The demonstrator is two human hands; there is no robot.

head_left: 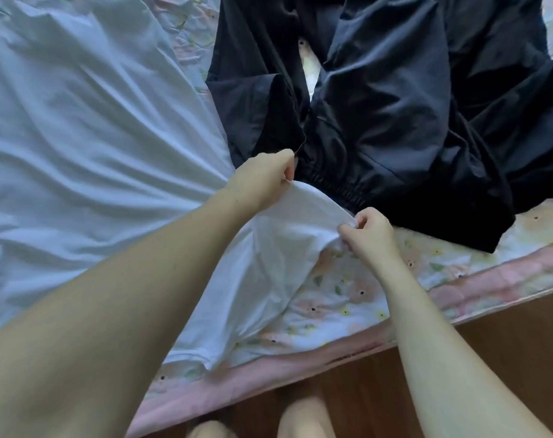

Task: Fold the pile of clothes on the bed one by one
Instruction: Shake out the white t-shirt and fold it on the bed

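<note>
White thin cotton garment (79, 137) lies spread, wrinkled, unfolded, near bed (348, 298) front edge. Left hand (265, 178) and right hand (368, 232) pinch its edge. Black crumpled nylon garment (395, 105) beside it, not folded; nothing folded seen.

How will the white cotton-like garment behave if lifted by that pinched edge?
Probably floppy: the white cotton-like garment drapes in soft wrinkles and sags between the left hand and right hand. Likely light, since fingertip pinches raise its edge. It may drag across the floral bedsheet.

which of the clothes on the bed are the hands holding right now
The white garment: left hand and right hand pinch its edge. The black garment lies untouched.
</note>
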